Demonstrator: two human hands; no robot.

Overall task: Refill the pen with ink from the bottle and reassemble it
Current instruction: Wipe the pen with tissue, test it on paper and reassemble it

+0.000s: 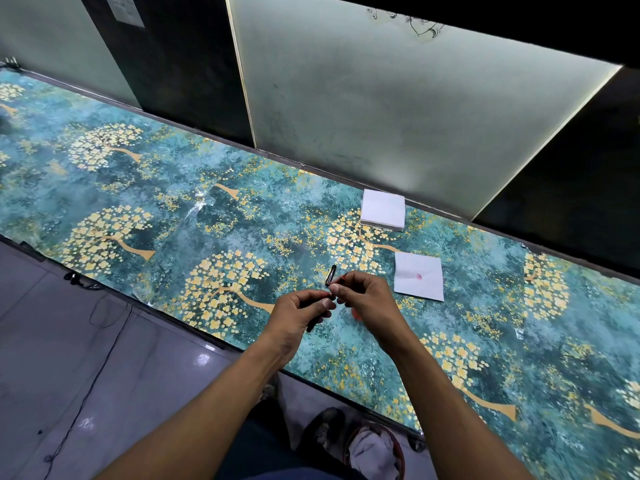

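Seemingly at the joining step, both hands meet just nearer the person than the pen cap point(330, 274) lying on the patterned table point(138, 188). The left hand point(300, 315) is closed around the dark pen barrel point(313, 325); the right hand point(363, 295) pinches a small part, mostly hidden, against it. A stained tissue point(419, 276) lies right of the cap. No ink bottle shows. Misaligned threads could jam or leak ink onto fingers.
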